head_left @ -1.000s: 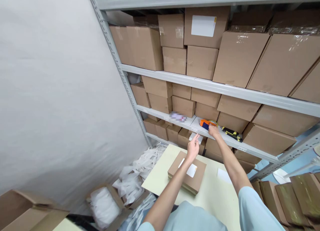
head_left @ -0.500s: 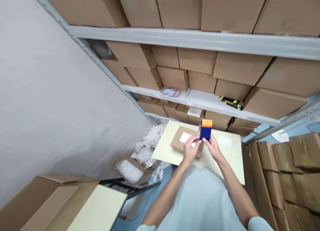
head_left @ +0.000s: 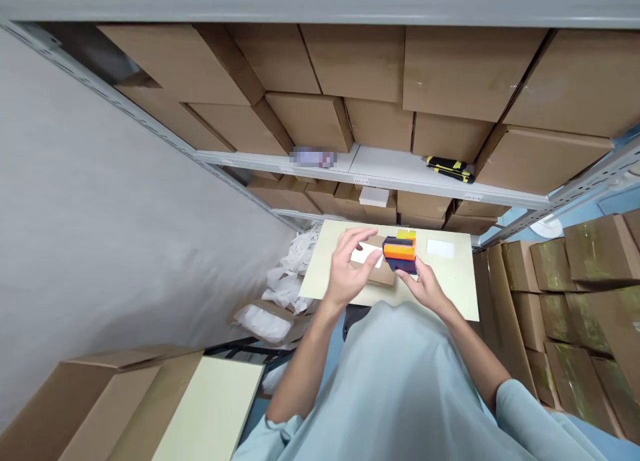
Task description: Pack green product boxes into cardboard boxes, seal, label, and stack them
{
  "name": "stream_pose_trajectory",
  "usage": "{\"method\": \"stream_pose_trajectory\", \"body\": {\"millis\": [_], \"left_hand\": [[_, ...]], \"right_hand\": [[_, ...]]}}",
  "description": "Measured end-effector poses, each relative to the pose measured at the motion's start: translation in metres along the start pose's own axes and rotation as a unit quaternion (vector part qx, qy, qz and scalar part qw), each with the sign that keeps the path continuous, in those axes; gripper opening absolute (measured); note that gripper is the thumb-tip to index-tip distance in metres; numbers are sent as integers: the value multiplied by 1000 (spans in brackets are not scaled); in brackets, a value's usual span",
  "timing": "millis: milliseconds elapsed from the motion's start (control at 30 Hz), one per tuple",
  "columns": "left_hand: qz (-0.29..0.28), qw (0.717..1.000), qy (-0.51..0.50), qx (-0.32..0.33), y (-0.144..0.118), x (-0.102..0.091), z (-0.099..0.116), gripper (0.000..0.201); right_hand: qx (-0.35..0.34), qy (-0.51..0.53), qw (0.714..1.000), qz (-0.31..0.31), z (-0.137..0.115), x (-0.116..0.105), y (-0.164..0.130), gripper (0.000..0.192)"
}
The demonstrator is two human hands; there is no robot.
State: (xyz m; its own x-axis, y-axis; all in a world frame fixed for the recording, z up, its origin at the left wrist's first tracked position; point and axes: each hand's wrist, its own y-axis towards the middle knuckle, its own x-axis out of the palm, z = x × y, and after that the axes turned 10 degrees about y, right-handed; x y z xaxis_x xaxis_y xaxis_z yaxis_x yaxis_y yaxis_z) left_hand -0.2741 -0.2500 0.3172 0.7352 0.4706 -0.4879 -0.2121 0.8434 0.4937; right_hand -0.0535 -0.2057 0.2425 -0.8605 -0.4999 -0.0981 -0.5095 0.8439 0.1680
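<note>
My right hand [head_left: 427,286] grips a dark blue and orange tape dispenser [head_left: 400,249], held above the table. A yellowish piece, which looks like its tape, shows at the dispenser's far side. My left hand [head_left: 349,266] is raised to the left of it, fingers and thumb apart, with nothing in it. Beneath my hands, a flat brown cardboard box [head_left: 381,274] with a white label [head_left: 365,254] lies on the pale yellow table [head_left: 320,274]. My left hand and the dispenser cover parts of this box.
A white paper [head_left: 441,248] lies at the table's right. Behind stands a shelf [head_left: 385,161] filled with cartons, with black-and-yellow utility knives [head_left: 449,168] on it. Taped boxes [head_left: 540,268] are stacked at right. Crumpled white paper [head_left: 295,268] is heaped left of the table.
My left hand has let go of the dispenser and moved left, its fingers opening. The dispenser has tilted in my right hand, showing its orange side. My view has shifted closer to the shelf.
</note>
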Motion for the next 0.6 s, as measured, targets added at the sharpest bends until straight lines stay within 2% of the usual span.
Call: {"method": "stream_pose_trajectory", "body": {"millis": [67,200,333,400,500,600], "left_hand": [[-15,999,12,30,20,-16,14,37],[-99,993,27,66,44,-35,33,34],[-167,981,18,96,53,-38,39,27],[-188,976,9,112,55,-37,40,22],[-191,972,8,138,54,-35,41,18],[-157,970,37,184,47,-34,46,12]], "right_hand": [[-44,-72,996,-21,-9,-10,-3,39],[-140,-185,972,-47,-22,-27,-5,17],[-226,-247,940,-68,-28,-39,-6,16],[-245,-277,926,-70,-29,-43,-7,17],[-248,-308,916,-69,-31,-49,-11,20],[-255,-316,911,-67,-33,-53,-14,22]]}}
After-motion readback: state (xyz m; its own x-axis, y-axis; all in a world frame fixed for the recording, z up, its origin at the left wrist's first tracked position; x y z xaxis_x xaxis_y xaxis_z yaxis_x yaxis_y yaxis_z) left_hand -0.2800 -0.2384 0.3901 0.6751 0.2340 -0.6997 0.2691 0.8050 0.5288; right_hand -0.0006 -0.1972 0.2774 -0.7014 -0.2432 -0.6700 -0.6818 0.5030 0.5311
